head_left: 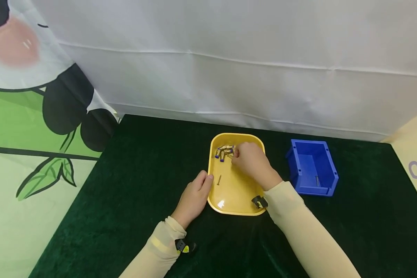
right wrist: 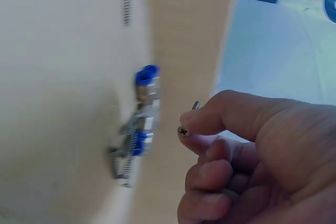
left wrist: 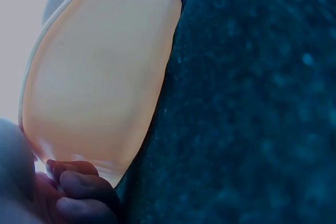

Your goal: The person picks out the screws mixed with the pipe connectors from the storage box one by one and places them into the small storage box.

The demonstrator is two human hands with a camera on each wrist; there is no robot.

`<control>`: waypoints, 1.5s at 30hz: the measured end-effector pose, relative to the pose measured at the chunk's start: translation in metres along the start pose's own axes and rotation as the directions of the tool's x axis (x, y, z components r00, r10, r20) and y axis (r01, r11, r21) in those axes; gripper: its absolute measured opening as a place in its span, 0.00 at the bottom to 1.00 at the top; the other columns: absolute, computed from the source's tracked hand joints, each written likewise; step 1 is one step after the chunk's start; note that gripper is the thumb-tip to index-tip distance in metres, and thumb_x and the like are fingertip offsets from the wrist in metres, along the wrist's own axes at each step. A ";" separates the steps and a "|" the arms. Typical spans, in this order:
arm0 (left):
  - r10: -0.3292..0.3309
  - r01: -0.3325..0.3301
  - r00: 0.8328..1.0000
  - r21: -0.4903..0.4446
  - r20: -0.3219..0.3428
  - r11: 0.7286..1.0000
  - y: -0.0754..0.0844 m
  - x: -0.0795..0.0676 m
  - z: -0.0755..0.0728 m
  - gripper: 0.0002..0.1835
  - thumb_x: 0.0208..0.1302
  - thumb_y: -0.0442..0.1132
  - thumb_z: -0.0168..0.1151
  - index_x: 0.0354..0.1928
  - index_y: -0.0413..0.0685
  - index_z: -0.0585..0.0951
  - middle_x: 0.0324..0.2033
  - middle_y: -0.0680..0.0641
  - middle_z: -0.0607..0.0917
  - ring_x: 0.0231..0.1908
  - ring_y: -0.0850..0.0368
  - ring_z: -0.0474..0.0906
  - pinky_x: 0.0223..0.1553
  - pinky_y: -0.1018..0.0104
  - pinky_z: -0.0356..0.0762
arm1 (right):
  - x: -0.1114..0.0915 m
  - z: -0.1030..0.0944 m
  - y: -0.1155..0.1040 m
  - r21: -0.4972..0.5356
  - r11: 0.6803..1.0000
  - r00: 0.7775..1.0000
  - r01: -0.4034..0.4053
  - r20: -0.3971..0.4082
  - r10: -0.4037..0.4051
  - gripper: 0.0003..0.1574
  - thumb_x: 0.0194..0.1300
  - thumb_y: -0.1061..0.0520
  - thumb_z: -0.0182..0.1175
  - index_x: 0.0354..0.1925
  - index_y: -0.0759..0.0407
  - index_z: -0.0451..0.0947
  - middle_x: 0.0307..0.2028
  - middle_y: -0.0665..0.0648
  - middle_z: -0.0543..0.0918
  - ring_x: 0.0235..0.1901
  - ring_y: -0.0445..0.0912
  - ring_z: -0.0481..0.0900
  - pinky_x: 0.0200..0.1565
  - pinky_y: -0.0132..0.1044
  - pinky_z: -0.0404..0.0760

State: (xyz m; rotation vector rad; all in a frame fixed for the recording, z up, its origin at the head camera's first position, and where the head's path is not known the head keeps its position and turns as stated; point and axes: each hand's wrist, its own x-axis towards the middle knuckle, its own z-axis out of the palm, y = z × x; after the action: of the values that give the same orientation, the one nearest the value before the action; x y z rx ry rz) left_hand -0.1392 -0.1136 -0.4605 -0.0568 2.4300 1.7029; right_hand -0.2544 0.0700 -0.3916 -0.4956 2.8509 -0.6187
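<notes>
A shallow yellow tray (head_left: 234,195) lies on the dark green cloth. My left hand (head_left: 192,197) grips its left rim, thumb on top, and in the left wrist view the fingers (left wrist: 86,187) curl against the outside wall. Over the tray's far right part, my right hand (head_left: 253,164) pinches a cross-head screw (right wrist: 182,131) between thumb and forefinger; its head and tip both show in the right wrist view. Several brass push-in fittings with blue collars (head_left: 222,155) are clustered beside that hand, with a screw (right wrist: 128,156) among them. Another screw (head_left: 219,180) lies apart, nearer the left rim.
To the right of the tray stands a blue plastic bin (head_left: 314,191) with a screw (head_left: 317,181) inside. A white cloth wall (head_left: 229,85) rises behind the table's far edge. Printed cloth with green leaves (head_left: 52,175) hangs on the left.
</notes>
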 end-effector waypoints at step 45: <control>-0.019 0.019 1.000 -0.002 0.003 1.000 0.002 -0.002 0.000 0.20 0.78 0.59 0.40 0.46 0.53 0.73 0.30 0.49 0.83 0.26 0.51 0.82 0.24 0.64 0.74 | -0.105 -0.090 0.134 0.046 0.983 0.943 -0.179 -0.276 0.184 0.12 0.68 0.56 0.59 0.30 0.62 0.79 0.18 0.54 0.74 0.21 0.49 0.70 0.20 0.38 0.66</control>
State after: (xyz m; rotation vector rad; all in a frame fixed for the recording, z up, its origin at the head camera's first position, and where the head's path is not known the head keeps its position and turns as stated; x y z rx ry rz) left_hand -0.1377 -0.1133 -0.4581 -0.0774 2.4182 1.6958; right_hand -0.2166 0.2554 -0.3575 -0.1461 3.1018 -0.7338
